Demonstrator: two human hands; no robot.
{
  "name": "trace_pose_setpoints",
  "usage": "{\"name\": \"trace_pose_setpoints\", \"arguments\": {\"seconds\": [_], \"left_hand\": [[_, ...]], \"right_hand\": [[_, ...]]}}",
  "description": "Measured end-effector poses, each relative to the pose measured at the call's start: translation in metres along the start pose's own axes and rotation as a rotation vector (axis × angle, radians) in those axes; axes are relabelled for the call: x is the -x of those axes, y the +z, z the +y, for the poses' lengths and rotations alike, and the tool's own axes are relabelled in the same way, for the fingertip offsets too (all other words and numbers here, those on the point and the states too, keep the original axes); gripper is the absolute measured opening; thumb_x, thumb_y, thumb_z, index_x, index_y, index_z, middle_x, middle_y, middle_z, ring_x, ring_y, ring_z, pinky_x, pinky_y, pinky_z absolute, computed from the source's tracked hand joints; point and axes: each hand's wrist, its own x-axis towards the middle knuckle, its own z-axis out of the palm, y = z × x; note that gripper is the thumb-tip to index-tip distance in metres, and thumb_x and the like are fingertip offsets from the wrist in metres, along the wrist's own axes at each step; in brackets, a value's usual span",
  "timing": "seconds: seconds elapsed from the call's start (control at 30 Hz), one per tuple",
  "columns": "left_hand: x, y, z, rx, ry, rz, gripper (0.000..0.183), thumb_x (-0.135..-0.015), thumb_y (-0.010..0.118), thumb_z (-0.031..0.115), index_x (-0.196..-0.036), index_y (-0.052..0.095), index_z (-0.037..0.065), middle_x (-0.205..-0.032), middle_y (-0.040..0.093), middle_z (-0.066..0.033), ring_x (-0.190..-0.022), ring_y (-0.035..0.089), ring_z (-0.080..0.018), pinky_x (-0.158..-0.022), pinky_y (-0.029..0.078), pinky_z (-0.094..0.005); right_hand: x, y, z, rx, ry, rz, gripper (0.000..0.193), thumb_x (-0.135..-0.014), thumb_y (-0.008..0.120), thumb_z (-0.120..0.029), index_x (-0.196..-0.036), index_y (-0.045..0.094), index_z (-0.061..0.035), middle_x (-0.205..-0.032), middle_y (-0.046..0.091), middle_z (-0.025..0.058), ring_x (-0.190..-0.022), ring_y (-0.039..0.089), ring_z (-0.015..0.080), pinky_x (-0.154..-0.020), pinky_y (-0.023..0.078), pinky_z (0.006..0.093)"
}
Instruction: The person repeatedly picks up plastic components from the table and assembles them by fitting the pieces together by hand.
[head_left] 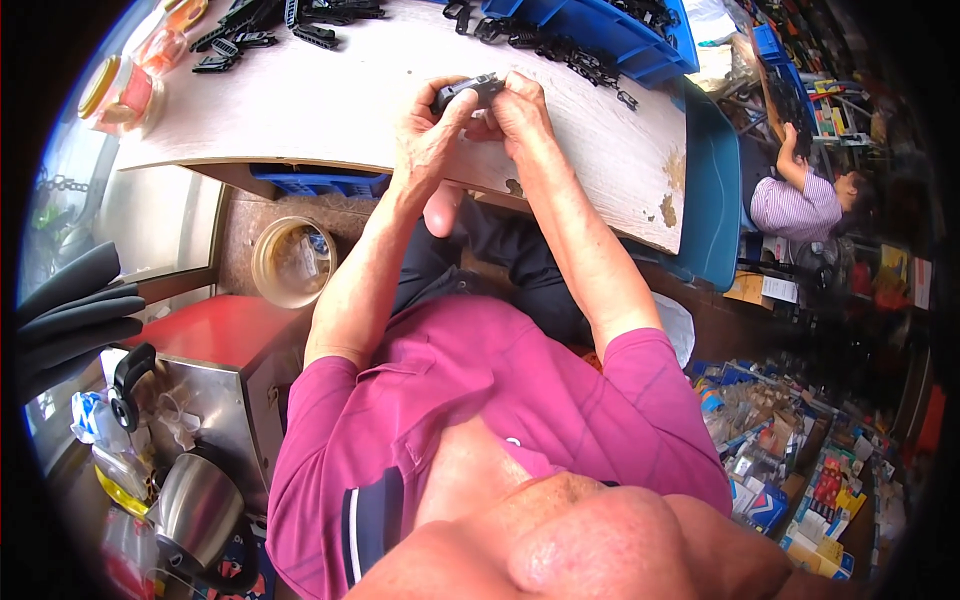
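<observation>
Over the front part of the white table [370, 90], my left hand [428, 130] is closed around a small black plastic part [470, 93], its thumb lying along the near side. My right hand [525, 115] has its fingers pinched at the right end of the same part; whatever sits between those fingertips is hidden. Both hands are raised just above the tabletop, close together. Toward the far left lie several black slotted plastic pieces [315, 36]. Smaller black pieces [590, 72] are strewn at the far right beside a blue crate [640, 58].
A jar with a yellow lid [110, 95] stands at the table's left end. Below it on the floor is a round bucket [292, 262]. A blue chair [712, 190] adjoins the right edge, with another person [800, 205] beyond. A steel kettle [200, 508] sits lower left.
</observation>
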Motion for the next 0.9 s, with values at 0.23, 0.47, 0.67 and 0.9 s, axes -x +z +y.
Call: {"name": "trace_pose_setpoints", "arguments": {"seconds": [0.23, 0.47, 0.67, 0.9], "left_hand": [[-0.012, -0.016, 0.008, 0.265, -0.200, -0.108, 0.022, -0.094, 0.062, 0.014, -0.111, 0.061, 0.001, -0.100, 0.069, -0.0132, -0.084, 0.069, -0.0193, -0.076, 0.058, -0.0297], [-0.015, -0.025, 0.008, 0.398, -0.218, -0.135, 0.023, -0.096, 0.057, 0.013, -0.115, 0.058, 0.000, -0.102, 0.068, -0.0150, -0.085, 0.069, -0.0213, -0.075, 0.059, -0.0322], [-0.002, -0.006, 0.005, -0.087, -0.017, 0.004, 0.030, -0.092, 0.067, 0.009, -0.117, 0.057, -0.002, -0.091, 0.068, -0.0117, -0.072, 0.067, -0.0158, -0.065, 0.057, -0.0255], [0.003, 0.000, 0.009, -0.252, -0.033, -0.053, 0.032, -0.089, 0.071, 0.013, -0.116, 0.060, 0.000, -0.085, 0.065, -0.0060, -0.069, 0.064, -0.0109, -0.063, 0.054, -0.0230]], "right_hand": [[0.003, -0.023, -0.002, 0.035, -0.012, -0.321, 0.019, -0.088, 0.061, -0.017, -0.078, 0.060, -0.0009, -0.058, 0.056, 0.0078, -0.039, 0.052, 0.0175, -0.039, 0.052, 0.0375], [0.010, -0.025, -0.002, 0.005, 0.027, -0.324, 0.023, -0.088, 0.065, -0.022, -0.079, 0.059, -0.0021, -0.052, 0.050, 0.0058, -0.041, 0.053, 0.0198, -0.043, 0.055, 0.0405], [0.031, -0.039, -0.001, -0.298, -0.019, -0.157, 0.019, -0.085, 0.060, -0.018, -0.072, 0.053, -0.0067, -0.048, 0.041, 0.0036, -0.043, 0.050, 0.0190, -0.043, 0.055, 0.0488], [0.036, -0.048, -0.007, -0.349, -0.165, -0.022, 0.016, -0.082, 0.059, -0.014, -0.071, 0.049, -0.0093, -0.048, 0.038, -0.0004, -0.040, 0.044, 0.0123, -0.044, 0.057, 0.0461]]}}
